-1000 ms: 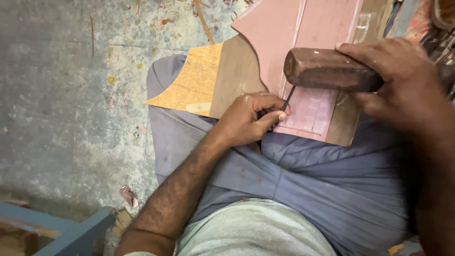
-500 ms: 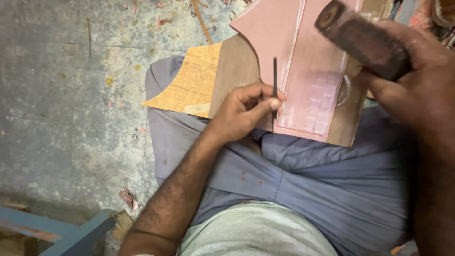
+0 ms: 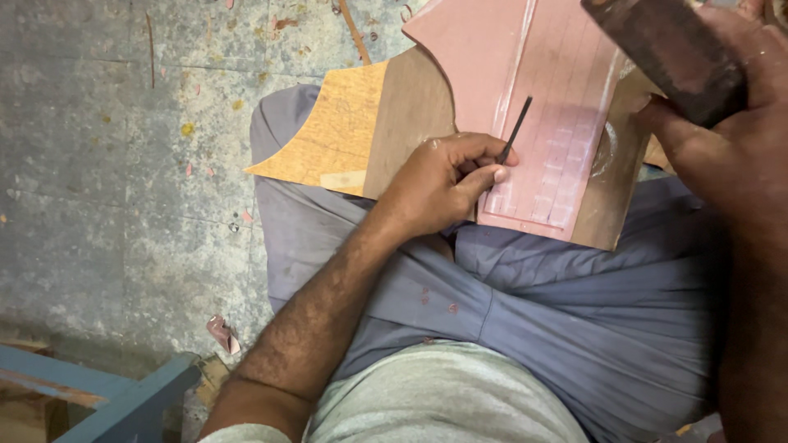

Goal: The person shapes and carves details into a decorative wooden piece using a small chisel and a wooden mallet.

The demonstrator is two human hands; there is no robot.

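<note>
- Concrete floor (image 3: 123, 164), board (image 3: 410, 115) on lap.
- Left hand (image 3: 447, 184) pinches thin punch (image 3: 515, 130) upright on pink sheet (image 3: 533, 74).
- Right hand (image 3: 730, 131) clenched around mallet (image 3: 665, 49), raised.
- Punch looks stiff, slim; grip low.

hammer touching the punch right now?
No: the hammer in the right hand is raised clear of the thin punch held by the left hand.
</note>
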